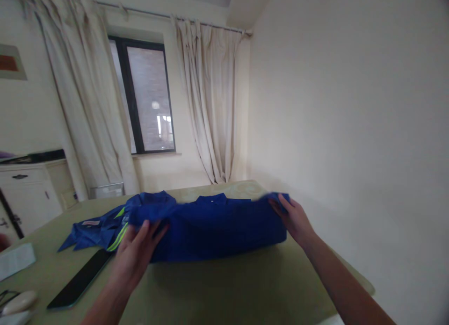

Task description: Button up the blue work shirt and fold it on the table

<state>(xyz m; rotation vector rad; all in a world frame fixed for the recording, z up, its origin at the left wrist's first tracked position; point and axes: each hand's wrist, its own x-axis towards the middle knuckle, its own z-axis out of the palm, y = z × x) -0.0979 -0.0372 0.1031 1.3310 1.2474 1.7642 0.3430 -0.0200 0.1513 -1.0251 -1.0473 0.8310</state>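
A dark blue collared shirt (217, 231) lies partly on the table, its near part lifted and its collar at the far side. My left hand (138, 248) grips the shirt's left side, fingers bent over the cloth. On the right, my right hand (291, 217) pinches a raised corner of the same shirt. A second blue garment (94, 231), with bright yellow-green stripes and a small light label, lies crumpled to the left, partly behind the shirt and my left hand.
The table (252, 292) has a greenish cover. At its left lie a black flat device (80, 280), a light-coloured packet (17, 261) and a white computer mouse (20, 302). A bare wall (351, 128) stands close on the right. Curtains (213, 100) and a window (150, 96) are beyond.
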